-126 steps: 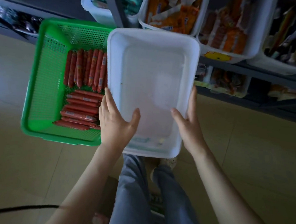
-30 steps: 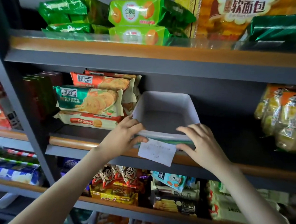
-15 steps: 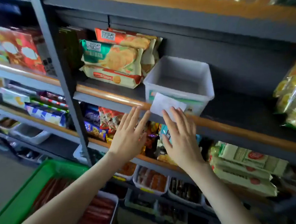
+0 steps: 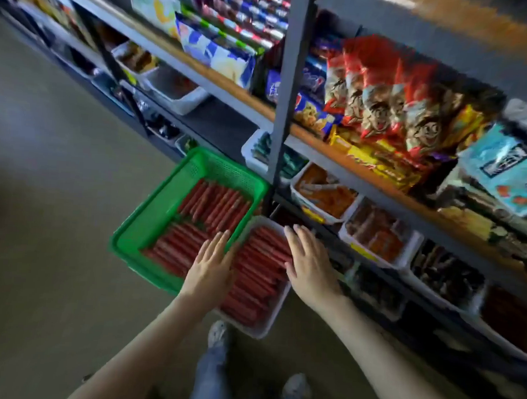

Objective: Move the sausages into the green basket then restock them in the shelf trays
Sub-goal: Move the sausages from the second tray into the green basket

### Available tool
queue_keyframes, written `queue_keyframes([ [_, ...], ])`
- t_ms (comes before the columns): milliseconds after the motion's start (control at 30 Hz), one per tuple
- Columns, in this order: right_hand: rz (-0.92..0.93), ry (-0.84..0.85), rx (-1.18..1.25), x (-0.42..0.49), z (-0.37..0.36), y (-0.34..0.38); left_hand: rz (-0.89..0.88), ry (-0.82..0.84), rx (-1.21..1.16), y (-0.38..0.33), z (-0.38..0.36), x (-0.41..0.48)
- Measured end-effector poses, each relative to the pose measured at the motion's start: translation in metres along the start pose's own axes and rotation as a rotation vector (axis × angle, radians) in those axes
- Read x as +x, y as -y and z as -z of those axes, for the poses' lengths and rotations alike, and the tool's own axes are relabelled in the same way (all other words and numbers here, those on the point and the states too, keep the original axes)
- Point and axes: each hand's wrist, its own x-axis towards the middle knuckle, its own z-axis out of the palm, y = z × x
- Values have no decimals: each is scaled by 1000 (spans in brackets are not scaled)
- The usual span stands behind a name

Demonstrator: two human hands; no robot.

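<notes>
My left hand [image 4: 210,267] and right hand [image 4: 309,263], straight-fingered and empty, flanked the white tray [image 4: 260,330] on the floor. Its sausages [image 4: 257,279] lay crosswise between them, the green basket [image 4: 150,217] just left.

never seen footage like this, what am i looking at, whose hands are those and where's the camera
No machine here: a person wears a wide-angle camera on the head, so this picture looks down past their own arms. On the floor stands a green basket holding red sausages; against its right side is a white tray, also full of them. The left hand and right hand reach down to that tray, fingers straight, holding nothing. Behind are shop shelves with snack bags and more trays.
</notes>
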Motion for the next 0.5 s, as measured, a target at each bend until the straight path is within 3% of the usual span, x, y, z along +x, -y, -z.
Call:
queue_keyframes([
  [133,-105,245,35,33,-94,18,24,154,-3,54,-54,-4],
  [500,-451,461,-98,123,-248,-19,-29,204,-105,109,-195,50],
])
